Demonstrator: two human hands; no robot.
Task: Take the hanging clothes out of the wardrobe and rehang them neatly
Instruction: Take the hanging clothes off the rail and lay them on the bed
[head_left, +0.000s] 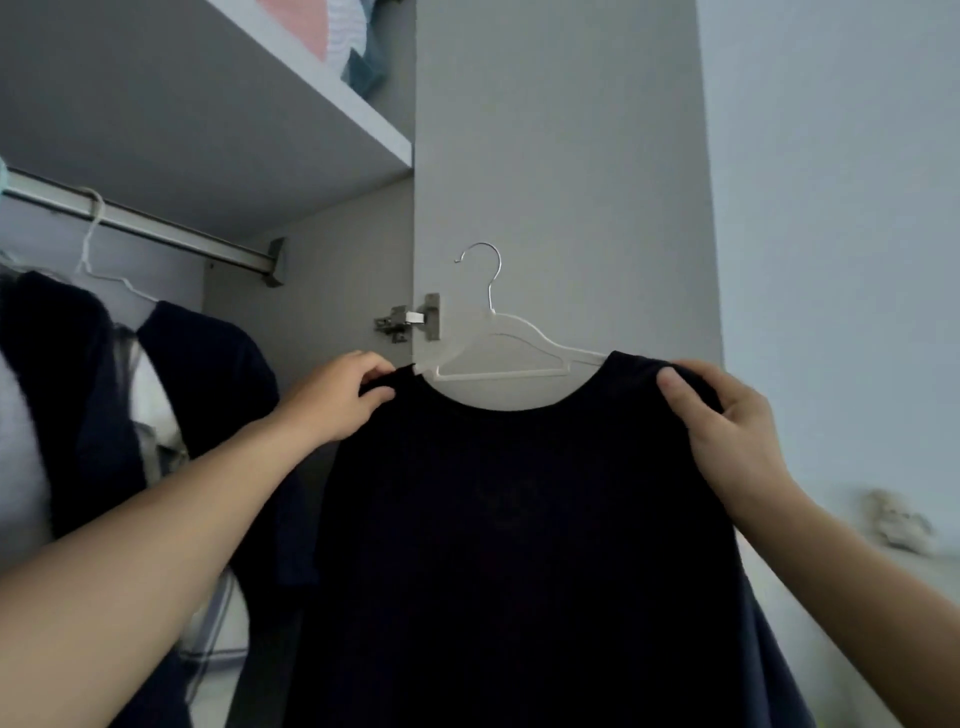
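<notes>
A dark navy T-shirt (519, 519) hangs in front of me on a white hanger (511, 358) with a metal hook, held up before the open wardrobe door (561, 156). My left hand (337, 397) pinches the shirt's left shoulder by the neckline. My right hand (722, 421) grips the right shoulder, thumb on the front of the cloth. The hanger's hook is free in the air, off the rail (156, 223).
Inside the wardrobe at left, a dark garment (208, 374) hangs on a white hanger from the rail, with other clothes beside it. A shelf (322, 93) above holds folded clothes. A door hinge (408, 319) sits beside the hanger. A pale wall is at right.
</notes>
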